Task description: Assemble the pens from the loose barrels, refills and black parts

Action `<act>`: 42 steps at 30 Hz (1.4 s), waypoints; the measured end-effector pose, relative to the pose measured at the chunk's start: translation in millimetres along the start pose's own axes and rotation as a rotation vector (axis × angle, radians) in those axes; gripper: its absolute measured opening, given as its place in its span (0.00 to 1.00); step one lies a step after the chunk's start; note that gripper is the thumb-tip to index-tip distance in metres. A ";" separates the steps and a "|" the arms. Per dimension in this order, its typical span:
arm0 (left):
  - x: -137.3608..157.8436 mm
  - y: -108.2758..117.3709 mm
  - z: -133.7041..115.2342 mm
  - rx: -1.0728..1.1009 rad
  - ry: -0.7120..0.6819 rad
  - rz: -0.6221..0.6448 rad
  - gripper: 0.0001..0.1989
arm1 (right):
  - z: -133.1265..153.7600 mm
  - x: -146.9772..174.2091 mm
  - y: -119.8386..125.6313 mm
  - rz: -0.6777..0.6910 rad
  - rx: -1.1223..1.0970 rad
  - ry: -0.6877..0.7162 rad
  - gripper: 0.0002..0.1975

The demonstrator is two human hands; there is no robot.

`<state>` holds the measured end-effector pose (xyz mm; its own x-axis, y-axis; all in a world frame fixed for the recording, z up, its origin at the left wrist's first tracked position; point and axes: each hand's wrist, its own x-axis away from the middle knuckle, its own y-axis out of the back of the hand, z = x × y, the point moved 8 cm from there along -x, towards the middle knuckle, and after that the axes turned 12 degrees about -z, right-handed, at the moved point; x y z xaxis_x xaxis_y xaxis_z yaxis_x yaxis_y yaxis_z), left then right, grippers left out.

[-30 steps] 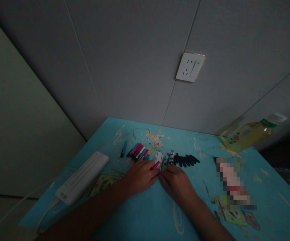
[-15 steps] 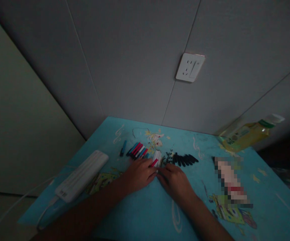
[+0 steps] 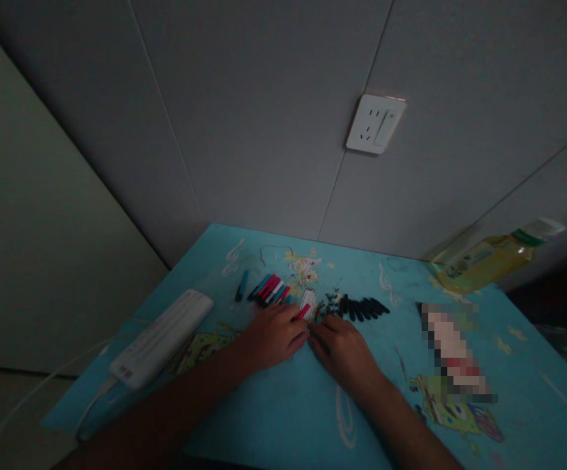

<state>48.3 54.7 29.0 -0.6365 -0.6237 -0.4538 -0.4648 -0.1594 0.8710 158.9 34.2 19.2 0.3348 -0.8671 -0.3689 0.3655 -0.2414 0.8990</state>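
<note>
My left hand [image 3: 274, 335] is closed around a short red pen-like tube [image 3: 304, 311], whose end sticks up past the fingers. My right hand [image 3: 341, 344] meets it at the fingertips, pinched together near the tube's lower end; what it grips is hidden. Just beyond the fingers lies a bundle of thin white sticks [image 3: 307, 298]. Behind my left hand sits a row of red, blue and white tubes with dark ends [image 3: 270, 288]. Past my right hand are small dark bits [image 3: 331, 303] and a row of black pen-cap-like pieces [image 3: 363, 307].
A lone blue tube [image 3: 242, 285] lies left of the row. A white power strip [image 3: 161, 339] with a cable rests on the blue table [image 3: 264, 418]. At right are a blurred-out flat object [image 3: 454, 352] and a yellow liquid bottle [image 3: 489, 261]. A wall socket [image 3: 376, 124] is above.
The camera view has shifted slightly. Both hands stay together around the red tube, with only small finger movement; the things on the table lie as before.
</note>
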 end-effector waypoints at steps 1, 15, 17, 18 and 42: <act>-0.3 0.5 0.2 0.000 0.004 0.000 0.11 | 0.2 0.1 -0.5 0.000 0.000 0.001 0.10; 2.4 -6.5 3.8 -0.002 0.034 0.031 0.07 | 4.0 0.3 -1.3 0.004 -0.037 0.008 0.12; 2.7 -7.7 3.2 0.004 0.029 0.042 0.07 | 4.4 0.0 -1.5 0.001 -0.044 0.002 0.12; 2.7 -7.9 2.9 0.007 0.026 0.046 0.07 | 4.2 -0.1 -1.6 -0.003 -0.044 -0.005 0.11; 1.3 -8.4 -1.0 -0.039 0.003 0.054 0.11 | -5.7 -4.7 1.0 -0.014 0.147 -0.201 0.11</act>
<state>52.0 54.4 21.3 -0.6585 -0.6341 -0.4053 -0.4052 -0.1551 0.9010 162.6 40.6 20.5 0.1457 -0.9289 -0.3404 0.2333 -0.3021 0.9243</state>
